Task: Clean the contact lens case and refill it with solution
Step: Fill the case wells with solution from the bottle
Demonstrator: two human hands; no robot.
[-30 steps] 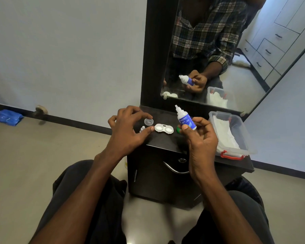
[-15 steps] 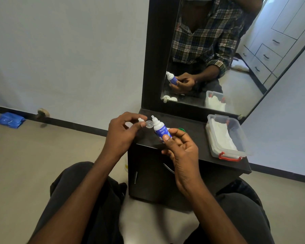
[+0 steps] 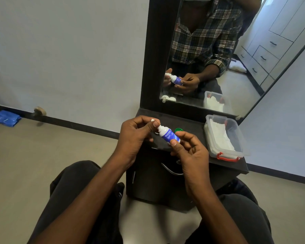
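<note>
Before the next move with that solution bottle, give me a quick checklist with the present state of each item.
1. Solution bottle held firmly: ok, right hand has a grip on its body.
2. Left hand at the nozzle end: ok, its fingers pinch something small and white there.
3. Cap fully on or off: cannot tell, fingers cover the tip.
4. Lens case in direct view on the cabinet top: not ok, hands hide it; only its mirror reflection shows.
5. Green cap clear of the hands: ok, lying behind the bottle.
6. Plastic box out of the way: ok, off to the right.
</note>
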